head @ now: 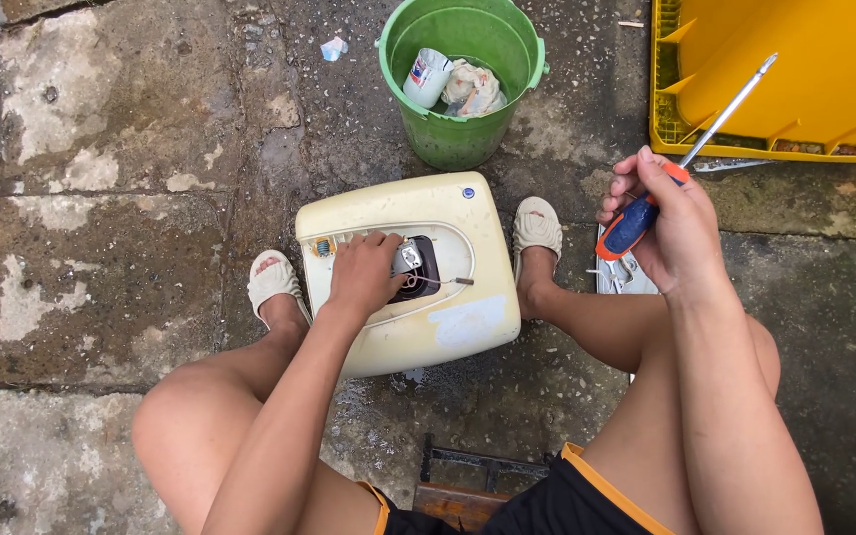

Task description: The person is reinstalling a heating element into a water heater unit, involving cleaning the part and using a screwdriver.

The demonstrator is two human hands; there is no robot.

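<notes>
Here left hand [364,272] presses heater [403,272]; right hand [671,223] raised (screwdriver [681,163] gripped).

**A can, a scrap and a small badge**

Top centre, inside the green bucket [463,79], a small white can [427,76] lies tilted against the wall, its label white with red and blue patches. Just beside it sits a crumpled, pale wrapper [472,89]. Left of the bucket, on the wet stone, a tiny whitish scrap of packaging [334,48]. On the cream appliance casing [448,327], near its far corner, one small round blue badge [468,193].
</notes>
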